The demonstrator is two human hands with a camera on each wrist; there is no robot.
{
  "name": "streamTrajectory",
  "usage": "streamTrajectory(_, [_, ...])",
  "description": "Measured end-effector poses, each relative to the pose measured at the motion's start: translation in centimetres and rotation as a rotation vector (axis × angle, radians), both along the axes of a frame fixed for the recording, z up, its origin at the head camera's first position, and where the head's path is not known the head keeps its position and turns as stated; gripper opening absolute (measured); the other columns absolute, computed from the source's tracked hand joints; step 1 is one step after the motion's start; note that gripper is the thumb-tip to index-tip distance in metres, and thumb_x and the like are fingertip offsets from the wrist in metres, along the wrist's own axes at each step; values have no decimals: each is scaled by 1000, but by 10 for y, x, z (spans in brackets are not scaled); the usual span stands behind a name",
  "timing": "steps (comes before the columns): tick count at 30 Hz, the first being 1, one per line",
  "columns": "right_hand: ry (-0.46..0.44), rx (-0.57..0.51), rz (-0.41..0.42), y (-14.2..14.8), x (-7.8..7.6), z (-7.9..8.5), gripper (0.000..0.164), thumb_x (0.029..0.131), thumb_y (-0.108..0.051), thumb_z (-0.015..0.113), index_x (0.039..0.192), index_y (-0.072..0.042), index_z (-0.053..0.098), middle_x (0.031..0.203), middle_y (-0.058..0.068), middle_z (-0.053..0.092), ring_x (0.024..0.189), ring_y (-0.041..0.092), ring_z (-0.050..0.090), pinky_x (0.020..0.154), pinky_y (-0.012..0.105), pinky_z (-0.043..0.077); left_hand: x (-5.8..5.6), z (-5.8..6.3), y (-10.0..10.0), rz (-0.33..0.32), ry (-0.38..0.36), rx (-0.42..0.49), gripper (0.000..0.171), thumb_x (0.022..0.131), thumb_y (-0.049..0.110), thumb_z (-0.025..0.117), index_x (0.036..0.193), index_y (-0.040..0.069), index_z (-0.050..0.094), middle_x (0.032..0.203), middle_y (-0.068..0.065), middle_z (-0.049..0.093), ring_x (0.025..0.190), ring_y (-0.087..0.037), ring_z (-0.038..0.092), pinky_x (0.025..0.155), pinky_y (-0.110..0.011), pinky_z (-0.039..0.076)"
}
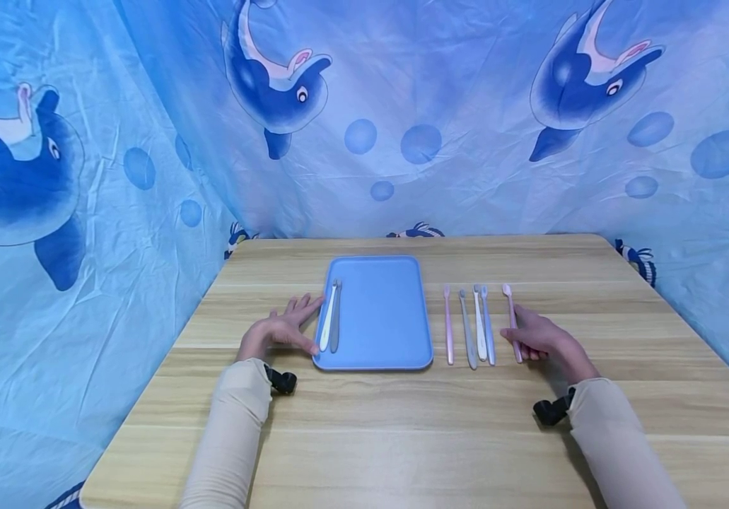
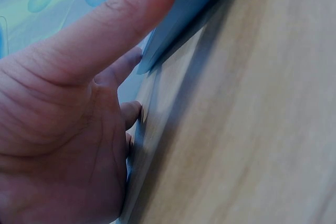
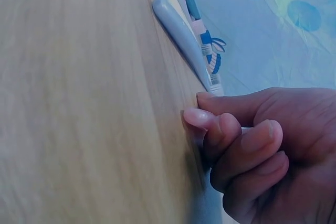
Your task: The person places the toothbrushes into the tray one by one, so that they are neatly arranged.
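At the right end of a row of toothbrushes, my right hand (image 1: 539, 334) pinches a pink toothbrush (image 1: 509, 311) between thumb and curled index finger. Its rounded handle end (image 3: 195, 118) pokes out beside the fingertips in the right wrist view. My left hand (image 1: 283, 329) lies at the left edge of a blue tray (image 1: 380, 311), fingers spread and thumb at the rim near the front corner. In the left wrist view the thumb (image 2: 131, 14) overlaps the tray's side. A white toothbrush (image 1: 327, 322) and a grey toothbrush (image 1: 335, 325) lie side by side in the tray's left part.
Between tray and right hand lie another pink toothbrush (image 1: 448, 329), a grey one (image 1: 469, 332), a white one (image 1: 479, 329) and a blue one (image 1: 488, 332), heads pointing away. The wooden table (image 1: 389, 438) meets a blue dolphin-print curtain (image 1: 389, 127) behind.
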State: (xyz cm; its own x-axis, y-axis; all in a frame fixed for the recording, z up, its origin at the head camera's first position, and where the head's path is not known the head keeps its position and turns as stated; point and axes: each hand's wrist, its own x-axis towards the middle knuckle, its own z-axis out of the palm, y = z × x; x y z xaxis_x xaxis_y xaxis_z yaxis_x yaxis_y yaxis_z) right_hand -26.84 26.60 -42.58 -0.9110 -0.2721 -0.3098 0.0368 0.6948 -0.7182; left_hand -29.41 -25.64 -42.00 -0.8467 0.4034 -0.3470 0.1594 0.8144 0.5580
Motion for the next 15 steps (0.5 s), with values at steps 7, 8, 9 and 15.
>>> streamTrajectory(7, [-1, -7, 10, 1, -1, -2, 70, 103, -18, 49, 153, 9, 7, 52, -1, 57, 40, 8, 48, 39, 21, 37, 1, 0, -1, -1, 0, 2, 131, 69, 53, 87, 163, 25, 0, 168, -18, -17, 153, -46, -22, 115, -75, -16])
streamTrajectory(8, [-6, -7, 7, 2, -2, -3, 69, 103, -17, 49, 153, 9, 8, 53, -1, 57, 41, 8, 48, 39, 21, 36, 1, 0, -1, -1, 1, 2, 131, 69, 53, 87, 163, 25, 0, 168, -18, -17, 153, -46, -22, 115, -76, -15])
streamTrajectory(9, [-6, -4, 9, 2, -2, -3, 70, 104, -18, 48, 153, 9, 6, 53, -1, 57, 41, 8, 48, 39, 21, 37, 1, 0, 0, -1, 1, 3, 131, 69, 53, 87, 163, 25, 0, 168, -18, -17, 153, -46, -22, 115, -76, -15])
streamTrajectory(15, [-8, 4, 18, 5, -2, -4, 68, 103, -18, 48, 153, 7, 9, 54, -1, 57, 42, 8, 48, 40, 21, 36, 1, 1, 0, 0, -3, 0, 131, 69, 54, 87, 163, 25, 1, 168, -18, -17, 153, -46, -22, 115, -75, -16])
